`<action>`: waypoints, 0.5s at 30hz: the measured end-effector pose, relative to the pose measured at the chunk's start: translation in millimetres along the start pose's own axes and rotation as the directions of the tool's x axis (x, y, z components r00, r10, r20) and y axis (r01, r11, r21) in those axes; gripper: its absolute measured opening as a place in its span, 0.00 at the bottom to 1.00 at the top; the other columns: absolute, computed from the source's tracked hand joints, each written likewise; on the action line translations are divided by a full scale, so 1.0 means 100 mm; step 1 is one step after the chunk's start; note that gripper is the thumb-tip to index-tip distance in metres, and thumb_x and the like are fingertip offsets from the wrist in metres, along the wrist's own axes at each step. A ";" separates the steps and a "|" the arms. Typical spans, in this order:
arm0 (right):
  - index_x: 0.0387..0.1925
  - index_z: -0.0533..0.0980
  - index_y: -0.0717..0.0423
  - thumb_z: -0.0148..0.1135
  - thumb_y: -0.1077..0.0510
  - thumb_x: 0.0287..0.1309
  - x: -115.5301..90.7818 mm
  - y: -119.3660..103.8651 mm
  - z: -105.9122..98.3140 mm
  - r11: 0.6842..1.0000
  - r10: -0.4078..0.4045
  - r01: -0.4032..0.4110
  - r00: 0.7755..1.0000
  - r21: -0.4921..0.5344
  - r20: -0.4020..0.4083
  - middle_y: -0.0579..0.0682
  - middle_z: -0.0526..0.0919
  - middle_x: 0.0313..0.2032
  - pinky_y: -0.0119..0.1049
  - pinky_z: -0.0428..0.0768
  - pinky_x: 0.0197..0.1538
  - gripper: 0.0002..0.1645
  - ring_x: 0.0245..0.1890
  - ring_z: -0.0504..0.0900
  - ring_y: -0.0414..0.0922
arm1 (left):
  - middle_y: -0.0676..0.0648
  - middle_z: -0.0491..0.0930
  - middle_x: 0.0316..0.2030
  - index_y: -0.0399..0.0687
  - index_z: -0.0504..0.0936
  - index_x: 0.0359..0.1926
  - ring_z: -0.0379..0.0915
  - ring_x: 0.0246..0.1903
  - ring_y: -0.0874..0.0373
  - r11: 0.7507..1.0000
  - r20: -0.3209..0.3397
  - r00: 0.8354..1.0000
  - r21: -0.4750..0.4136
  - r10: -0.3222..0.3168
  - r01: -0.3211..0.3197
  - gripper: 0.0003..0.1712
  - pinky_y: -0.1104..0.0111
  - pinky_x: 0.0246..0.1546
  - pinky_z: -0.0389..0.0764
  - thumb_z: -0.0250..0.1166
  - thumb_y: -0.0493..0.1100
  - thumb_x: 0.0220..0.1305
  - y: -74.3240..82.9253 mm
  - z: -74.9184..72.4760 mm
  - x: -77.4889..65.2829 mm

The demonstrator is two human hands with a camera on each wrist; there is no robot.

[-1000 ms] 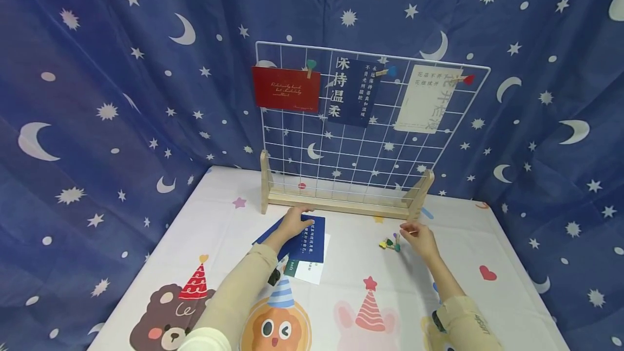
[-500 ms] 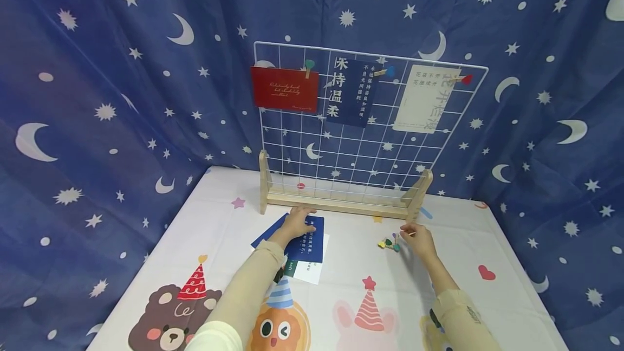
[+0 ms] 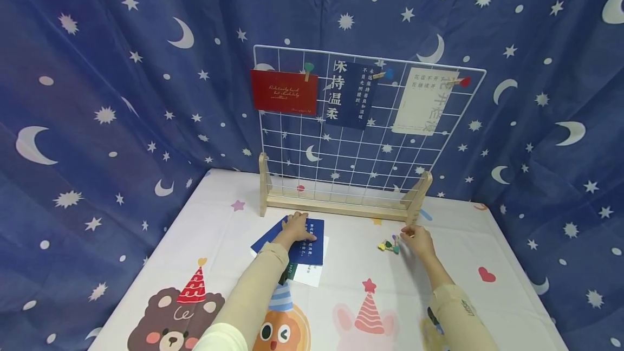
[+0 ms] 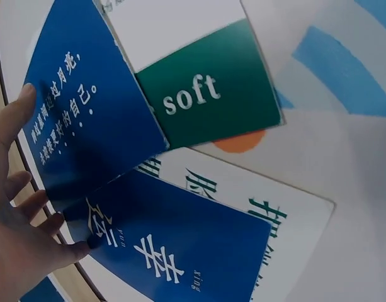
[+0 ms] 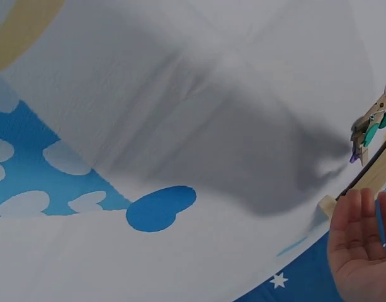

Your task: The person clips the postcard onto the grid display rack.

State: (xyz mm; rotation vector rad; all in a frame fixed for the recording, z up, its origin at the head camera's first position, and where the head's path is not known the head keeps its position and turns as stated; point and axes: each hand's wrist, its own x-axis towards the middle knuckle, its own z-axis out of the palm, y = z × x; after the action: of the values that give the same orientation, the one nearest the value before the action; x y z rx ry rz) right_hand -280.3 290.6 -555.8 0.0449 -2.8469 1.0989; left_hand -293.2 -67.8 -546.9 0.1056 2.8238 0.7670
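My left hand (image 3: 294, 229) lies over a blue card (image 3: 314, 253) with white writing, fingers spread. In the left wrist view its fingertips touch the edges of that blue card (image 4: 92, 107) and of a second blue card (image 4: 199, 233) with large white characters. Below them are a green-and-white card (image 4: 211, 88) marked "soft" and a white card (image 4: 300, 207) with green characters. Beside a small pile of clothespins (image 3: 389, 245) hovers my right hand (image 3: 420, 241), fingertips close together. I cannot tell whether it pinches anything.
Behind the hands stands a white wire grid (image 3: 312, 148) on a wooden base (image 3: 336, 207). Clothespins hold a red card (image 3: 285, 92), a dark blue card (image 3: 353, 96) and a cream card (image 3: 424, 102) on it. Cartoon prints cover the white tablecloth (image 3: 341, 286); a starry curtain hangs behind.
The left hand's fingers have shifted slightly over the blue card, and its forearm has moved to the right. My right hand stays nearly still beside the clothespins.
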 end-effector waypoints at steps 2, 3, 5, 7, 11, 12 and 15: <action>0.34 0.79 0.65 0.61 0.57 0.57 0.00 -0.01 0.01 1.000 0.022 -0.022 1.000 -0.012 -0.002 0.60 0.82 0.30 0.43 0.76 0.34 0.12 0.31 0.79 0.54 | 0.35 0.63 0.64 0.39 0.63 0.66 0.54 0.66 0.37 1.000 0.006 1.000 0.021 -0.002 0.002 0.49 0.40 0.66 0.54 0.75 0.50 0.47 -0.01 0.00 0.00; 0.35 0.79 0.66 0.61 0.57 0.57 -0.01 -0.03 0.01 0.999 0.037 -0.037 0.999 -0.019 -0.003 0.61 0.82 0.31 0.44 0.76 0.36 0.13 0.32 0.79 0.54 | 0.35 0.63 0.64 0.39 0.63 0.66 0.54 0.66 0.37 0.999 0.002 1.000 0.034 0.001 -0.001 0.49 0.40 0.66 0.55 0.75 0.50 0.46 -0.02 0.01 0.00; 0.37 0.77 0.69 0.59 0.60 0.56 -0.04 -0.14 0.00 0.993 0.099 -0.099 0.995 -0.059 0.004 0.65 0.82 0.34 0.50 0.76 0.40 0.13 0.35 0.79 0.58 | 0.35 0.63 0.63 0.39 0.64 0.66 0.54 0.66 0.37 0.999 -0.012 1.000 0.048 0.006 -0.005 0.49 0.40 0.66 0.56 0.76 0.49 0.45 -0.03 0.01 0.01; 0.38 0.77 0.71 0.58 0.61 0.56 -0.06 -0.21 -0.01 0.988 0.115 -0.114 0.993 -0.105 0.003 0.66 0.81 0.35 0.52 0.76 0.41 0.14 0.35 0.79 0.59 | 0.35 0.63 0.63 0.39 0.64 0.66 0.55 0.65 0.37 0.998 -0.020 1.000 0.067 0.008 -0.006 0.50 0.42 0.65 0.57 0.77 0.49 0.44 -0.04 0.02 0.01; 0.39 0.76 0.72 0.58 0.62 0.56 -0.08 -0.28 -0.03 0.969 0.136 -0.130 0.991 -0.208 0.014 0.67 0.81 0.36 0.52 0.77 0.41 0.14 0.35 0.80 0.58 | 0.34 0.63 0.62 0.39 0.65 0.65 0.56 0.64 0.38 0.996 -0.032 0.999 0.094 0.007 -0.004 0.50 0.45 0.65 0.59 0.77 0.50 0.42 -0.04 0.01 0.00; 0.39 0.76 0.72 0.58 0.62 0.56 -0.07 -0.28 -0.03 0.966 0.139 -0.131 0.990 -0.224 0.019 0.67 0.81 0.36 0.52 0.77 0.41 0.14 0.34 0.80 0.58 | 0.34 0.63 0.62 0.39 0.65 0.65 0.56 0.63 0.38 0.995 -0.034 0.999 0.102 0.004 -0.001 0.50 0.46 0.66 0.59 0.77 0.50 0.42 -0.04 0.01 -0.01; 0.40 0.76 0.72 0.58 0.62 0.56 -0.05 -0.26 -0.02 0.961 0.145 -0.135 0.989 -0.239 0.026 0.67 0.81 0.36 0.51 0.78 0.41 0.14 0.34 0.80 0.58 | 0.34 0.63 0.60 0.38 0.67 0.63 0.58 0.60 0.40 0.992 -0.060 0.998 0.124 0.003 0.005 0.50 0.48 0.65 0.62 0.78 0.51 0.40 -0.03 -0.01 -0.03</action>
State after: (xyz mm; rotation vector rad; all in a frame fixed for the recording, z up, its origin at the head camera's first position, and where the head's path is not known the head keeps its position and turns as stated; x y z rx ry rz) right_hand -274.1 272.5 -537.6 -0.1541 -3.0385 0.7781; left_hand -291.1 -71.1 -546.6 0.1022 2.9276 0.6029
